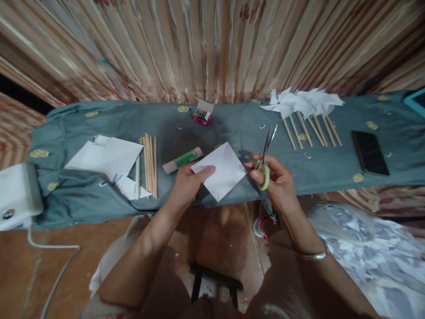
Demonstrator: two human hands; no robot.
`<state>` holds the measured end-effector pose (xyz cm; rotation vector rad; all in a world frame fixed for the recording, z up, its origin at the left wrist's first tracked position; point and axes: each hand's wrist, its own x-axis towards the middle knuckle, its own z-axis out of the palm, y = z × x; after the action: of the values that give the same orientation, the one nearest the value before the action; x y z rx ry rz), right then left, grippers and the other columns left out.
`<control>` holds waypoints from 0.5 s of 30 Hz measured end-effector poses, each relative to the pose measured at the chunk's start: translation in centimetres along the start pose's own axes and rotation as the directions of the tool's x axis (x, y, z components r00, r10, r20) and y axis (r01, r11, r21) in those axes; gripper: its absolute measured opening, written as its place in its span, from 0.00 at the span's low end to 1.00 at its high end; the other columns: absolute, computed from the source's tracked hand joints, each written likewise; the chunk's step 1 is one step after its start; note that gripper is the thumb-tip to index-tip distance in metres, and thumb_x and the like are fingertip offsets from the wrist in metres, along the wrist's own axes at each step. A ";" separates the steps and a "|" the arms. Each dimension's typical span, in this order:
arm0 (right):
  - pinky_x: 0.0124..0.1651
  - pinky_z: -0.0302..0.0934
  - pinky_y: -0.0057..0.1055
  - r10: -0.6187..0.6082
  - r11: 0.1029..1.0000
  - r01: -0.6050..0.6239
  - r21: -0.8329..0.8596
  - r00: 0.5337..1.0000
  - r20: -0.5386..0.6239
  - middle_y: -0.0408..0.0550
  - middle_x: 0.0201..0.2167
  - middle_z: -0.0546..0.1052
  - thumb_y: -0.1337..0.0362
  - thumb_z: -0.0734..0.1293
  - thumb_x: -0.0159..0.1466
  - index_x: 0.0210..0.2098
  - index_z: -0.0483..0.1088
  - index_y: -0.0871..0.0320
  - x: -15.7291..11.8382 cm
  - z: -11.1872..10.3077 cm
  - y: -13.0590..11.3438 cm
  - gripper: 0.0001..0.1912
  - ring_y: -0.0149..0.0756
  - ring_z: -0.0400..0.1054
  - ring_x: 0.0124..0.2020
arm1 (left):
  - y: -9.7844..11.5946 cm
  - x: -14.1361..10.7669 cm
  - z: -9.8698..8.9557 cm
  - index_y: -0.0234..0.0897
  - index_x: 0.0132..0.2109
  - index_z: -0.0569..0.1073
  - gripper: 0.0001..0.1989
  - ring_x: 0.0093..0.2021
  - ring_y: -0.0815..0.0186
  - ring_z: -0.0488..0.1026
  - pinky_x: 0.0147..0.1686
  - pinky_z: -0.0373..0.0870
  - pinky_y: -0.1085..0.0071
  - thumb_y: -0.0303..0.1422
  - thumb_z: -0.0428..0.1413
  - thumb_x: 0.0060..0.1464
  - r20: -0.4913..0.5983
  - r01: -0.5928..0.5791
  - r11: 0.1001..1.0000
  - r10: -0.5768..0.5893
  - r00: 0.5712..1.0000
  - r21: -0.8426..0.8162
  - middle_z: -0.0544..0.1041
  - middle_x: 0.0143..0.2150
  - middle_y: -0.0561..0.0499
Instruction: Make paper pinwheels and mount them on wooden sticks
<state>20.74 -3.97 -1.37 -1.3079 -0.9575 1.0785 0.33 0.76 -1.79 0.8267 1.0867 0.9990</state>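
Observation:
A white paper square point(223, 172), turned corner-down, is gripped at its left corner by my left hand point(190, 182), thumb on top. A short slit or line shows near its bottom corner. My right hand point(277, 179) holds scissors point(264, 173) with green handles, their blades slightly parted and pointing up, away from the paper. The fingertips of that hand are close to the paper's right corner; whether they touch it I cannot tell. Behind my left hand lies a green and white glue stick point(183, 160). A small open red box point(202, 116) sits farther back.
Paper sheets point(109, 155) and wooden sticks point(151, 166) lie left on the blue-green cloth point(232, 128). Paper pinwheels on sticks point(305, 103) lie back right, beside a black phone point(370, 153). A white device point(20, 195) stands far left. A bag of paper scraps point(375, 248) is lower right.

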 end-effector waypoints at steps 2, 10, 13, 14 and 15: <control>0.40 0.68 0.32 -0.001 1.000 0.001 -0.022 1.000 0.026 0.41 0.32 0.81 0.58 0.80 0.46 0.40 0.74 0.50 0.3 -0.1 -0.4 0.23 0.32 0.73 0.34 | -0.2 -0.3 0.3 0.33 0.30 0.81 0.12 0.26 0.64 0.73 0.29 0.69 0.69 0.36 0.68 0.38 0.052 0.041 0.998 -0.044 0.998 0.053 0.81 0.28 0.48; 0.31 0.61 0.27 0.094 0.995 -0.087 -0.053 0.982 0.162 0.33 0.19 0.72 0.62 0.80 0.43 0.36 0.74 0.55 0.4 0.3 0.2 0.21 0.26 0.64 0.23 | -0.5 -0.5 0.7 0.34 0.30 0.80 0.15 0.27 0.64 0.74 0.31 0.70 0.69 0.41 0.69 0.37 0.138 0.095 0.995 -0.099 0.986 0.033 0.80 0.28 0.48; 0.27 0.56 0.24 0.066 0.998 -0.066 0.009 0.997 0.037 0.30 0.16 0.66 0.62 0.80 0.41 0.34 0.72 0.55 0.6 0.8 0.5 0.22 0.23 0.58 0.20 | -0.8 -0.7 1.1 0.34 0.40 0.80 0.24 0.39 0.56 0.78 0.39 0.74 0.64 0.51 0.64 0.45 0.178 0.045 0.988 -0.018 0.984 -0.149 0.82 0.38 0.44; 0.26 0.55 0.24 0.061 0.998 -0.061 0.033 0.998 -0.010 0.29 0.15 0.64 0.61 0.80 0.41 0.34 0.72 0.55 0.7 1.0 0.6 0.23 0.23 0.56 0.19 | -0.9 -1.0 1.4 0.35 0.43 0.79 0.26 0.42 0.55 0.78 0.41 0.74 0.63 0.53 0.62 0.46 0.205 0.028 0.982 0.011 0.979 -0.187 0.82 0.41 0.43; 0.26 0.55 0.24 0.062 0.997 -0.059 0.054 0.997 -0.049 0.28 0.15 0.62 0.61 0.80 0.40 0.34 0.71 0.55 0.7 1.3 0.7 0.24 0.23 0.55 0.19 | -1.1 -1.3 1.7 0.35 0.44 0.78 0.26 0.44 0.55 0.77 0.43 0.74 0.63 0.52 0.62 0.47 0.229 0.010 0.980 0.036 0.973 -0.197 0.81 0.43 0.43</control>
<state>19.64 -2.99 -2.07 -1.3226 -0.8513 1.1047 2.06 -0.91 -1.97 0.7677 0.7708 0.9769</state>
